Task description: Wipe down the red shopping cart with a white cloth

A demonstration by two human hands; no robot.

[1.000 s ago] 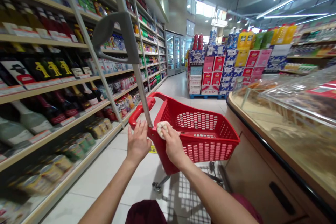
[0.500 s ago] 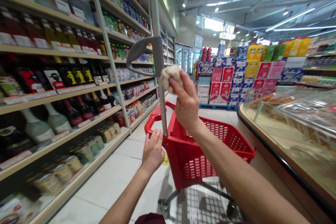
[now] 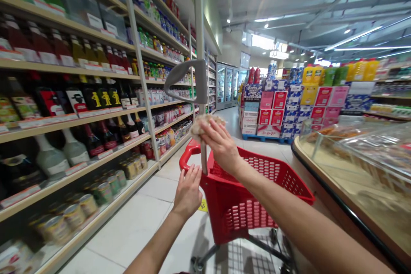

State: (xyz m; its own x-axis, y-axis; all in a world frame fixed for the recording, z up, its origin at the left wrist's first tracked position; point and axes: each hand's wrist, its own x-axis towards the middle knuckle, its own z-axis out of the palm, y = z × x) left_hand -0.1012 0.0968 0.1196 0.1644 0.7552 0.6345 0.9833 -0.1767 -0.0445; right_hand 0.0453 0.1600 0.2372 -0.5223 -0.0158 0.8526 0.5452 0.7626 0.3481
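Observation:
A red plastic shopping cart [image 3: 257, 205] with perforated basket sides stands in front of me, and a grey metal pole [image 3: 199, 17] rises from it with a grey loop handle [image 3: 186, 82]. My right hand [image 3: 221, 143] grips a crumpled, off-white rag [image 3: 207, 125] against the pole, below the loop handle. The pole passes partly behind the rag. My left hand [image 3: 188, 190] rests with fingers stretched out on the cart's red rim near the pole's foot.
Shelves of bottles and cans [image 3: 73, 120] run along the left. At the right, a glass-edged counter [image 3: 321, 154] holds packaged food close to the cart. Stacked drink cartons [image 3: 271, 111] stand on a blue pallet ahead. White floor tiles [image 3: 128, 222] lie between shelf and cart.
My right hand has slid the rag down the pole, from beside the loop handle to lower down. Its fingers now lie flatter over the rag. My left hand stays at the rim.

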